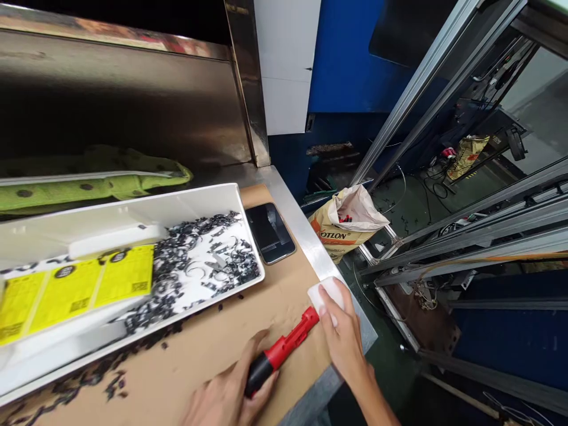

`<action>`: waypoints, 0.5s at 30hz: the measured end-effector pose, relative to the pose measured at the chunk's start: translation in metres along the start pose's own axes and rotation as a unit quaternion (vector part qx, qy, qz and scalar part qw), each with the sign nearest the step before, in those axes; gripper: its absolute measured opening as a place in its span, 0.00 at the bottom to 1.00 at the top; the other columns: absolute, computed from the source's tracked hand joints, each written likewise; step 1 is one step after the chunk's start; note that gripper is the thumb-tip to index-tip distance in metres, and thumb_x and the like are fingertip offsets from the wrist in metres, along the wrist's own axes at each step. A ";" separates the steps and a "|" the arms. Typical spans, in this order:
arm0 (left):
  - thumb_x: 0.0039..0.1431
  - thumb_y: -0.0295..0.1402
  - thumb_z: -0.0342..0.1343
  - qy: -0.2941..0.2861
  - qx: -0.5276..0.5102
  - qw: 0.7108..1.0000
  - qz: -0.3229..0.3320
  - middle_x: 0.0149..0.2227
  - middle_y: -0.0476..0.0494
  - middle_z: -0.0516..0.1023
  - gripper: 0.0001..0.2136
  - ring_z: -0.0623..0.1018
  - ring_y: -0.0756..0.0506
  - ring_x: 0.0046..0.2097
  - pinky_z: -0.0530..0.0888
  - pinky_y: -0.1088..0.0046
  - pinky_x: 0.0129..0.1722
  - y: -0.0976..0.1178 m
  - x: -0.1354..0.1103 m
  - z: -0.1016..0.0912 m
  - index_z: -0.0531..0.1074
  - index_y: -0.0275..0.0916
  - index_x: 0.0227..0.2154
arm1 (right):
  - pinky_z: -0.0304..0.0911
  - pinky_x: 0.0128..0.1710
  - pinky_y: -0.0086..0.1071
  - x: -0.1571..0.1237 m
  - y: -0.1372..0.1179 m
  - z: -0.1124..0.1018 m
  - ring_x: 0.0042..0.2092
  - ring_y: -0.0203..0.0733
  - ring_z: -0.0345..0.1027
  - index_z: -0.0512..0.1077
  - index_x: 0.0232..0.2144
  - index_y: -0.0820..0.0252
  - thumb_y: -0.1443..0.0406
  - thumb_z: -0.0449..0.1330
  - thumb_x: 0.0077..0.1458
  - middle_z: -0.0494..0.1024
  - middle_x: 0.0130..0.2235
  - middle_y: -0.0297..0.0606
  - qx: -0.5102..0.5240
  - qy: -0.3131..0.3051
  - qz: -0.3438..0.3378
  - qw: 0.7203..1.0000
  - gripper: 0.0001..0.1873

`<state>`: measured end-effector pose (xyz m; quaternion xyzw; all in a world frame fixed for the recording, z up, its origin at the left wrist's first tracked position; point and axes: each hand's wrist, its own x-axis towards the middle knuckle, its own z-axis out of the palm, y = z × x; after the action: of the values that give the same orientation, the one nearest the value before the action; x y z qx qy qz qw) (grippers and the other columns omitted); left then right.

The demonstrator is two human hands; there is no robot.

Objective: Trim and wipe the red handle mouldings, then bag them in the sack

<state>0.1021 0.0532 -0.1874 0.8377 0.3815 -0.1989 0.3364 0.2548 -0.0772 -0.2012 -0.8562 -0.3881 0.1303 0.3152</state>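
My left hand point(231, 393) grips the black end of a red and black hand tool point(281, 350) that lies across the cardboard-covered bench point(199, 367). My right hand point(341, 334) rests at the bench's right edge, fingers closed over a small white piece point(326, 291) just beyond the tool's red tip. The tip of the tool meets that piece near my fingertips.
A white tray point(133, 207) holds black plastic shavings point(199, 260) and yellow labels point(75, 293); more shavings spill onto the cardboard. A black phone point(270, 232) lies beside the tray. A green cloth point(102, 180) sits behind. An open paper sack point(348, 222) stands on the floor by metal rails point(465, 231).
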 end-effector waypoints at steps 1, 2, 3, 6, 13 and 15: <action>0.61 0.42 0.39 -0.002 -0.008 1.000 0.007 0.36 0.37 0.82 0.25 0.82 0.32 0.38 0.73 0.61 0.36 -0.003 0.001 -0.003 0.59 0.41 0.60 | 0.70 0.51 0.35 0.003 0.004 -0.002 0.58 0.46 0.67 0.65 0.59 0.48 0.65 0.49 0.64 0.57 0.66 0.42 -0.006 -0.004 0.001 1.000 0.22; 0.60 0.41 0.42 -0.006 -0.025 1.000 0.017 0.38 0.37 0.82 0.27 0.82 0.33 0.40 0.73 0.61 0.38 -0.006 0.001 -0.005 0.57 0.43 0.62 | 0.70 0.50 0.34 0.005 0.007 -0.003 0.57 0.46 0.67 0.65 0.60 0.47 0.65 0.49 0.64 0.57 0.66 0.41 -0.010 -0.014 -0.004 1.000 0.23; 0.59 0.42 0.44 -0.010 -0.056 0.998 0.031 0.39 0.39 0.82 0.27 0.81 0.34 0.40 0.73 0.63 0.39 -0.009 0.001 -0.007 0.56 0.45 0.62 | 0.70 0.50 0.34 0.006 0.011 -0.006 0.57 0.45 0.67 0.64 0.60 0.46 0.65 0.50 0.64 0.57 0.66 0.40 -0.011 -0.021 -0.010 1.000 0.23; 0.57 0.49 0.51 -0.022 -0.209 0.976 0.054 0.34 0.46 0.82 0.27 0.81 0.40 0.32 0.74 0.69 0.32 -0.018 0.002 -0.008 0.63 0.51 0.59 | 0.67 0.54 0.36 0.003 0.016 -0.014 0.59 0.46 0.65 0.65 0.59 0.48 0.64 0.49 0.65 0.58 0.65 0.41 0.000 0.014 0.002 1.000 0.22; 0.44 0.67 0.50 -0.208 -0.482 0.847 -0.079 0.18 0.49 0.73 0.48 0.66 0.52 0.13 0.59 0.82 0.11 -0.022 0.022 -0.008 0.60 0.36 0.61 | 0.68 0.52 0.34 -0.023 0.001 -0.009 0.59 0.46 0.66 0.64 0.60 0.43 0.65 0.49 0.64 0.54 0.67 0.39 -0.021 0.023 -0.037 0.999 0.23; 0.44 0.66 0.51 -0.212 -0.497 0.837 -0.084 0.17 0.50 0.72 0.47 0.65 0.54 0.13 0.58 0.84 0.12 -0.021 0.025 -0.011 0.61 0.36 0.60 | 0.70 0.51 0.35 -0.020 -0.005 -0.003 0.57 0.47 0.67 0.65 0.59 0.43 0.66 0.49 0.64 0.54 0.66 0.42 -0.032 0.028 -0.036 0.998 0.24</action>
<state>0.1027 0.0834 -0.2028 0.4600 0.4178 -0.1829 0.7618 0.2402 -0.0907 -0.1964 -0.8549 -0.4134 0.0824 0.3023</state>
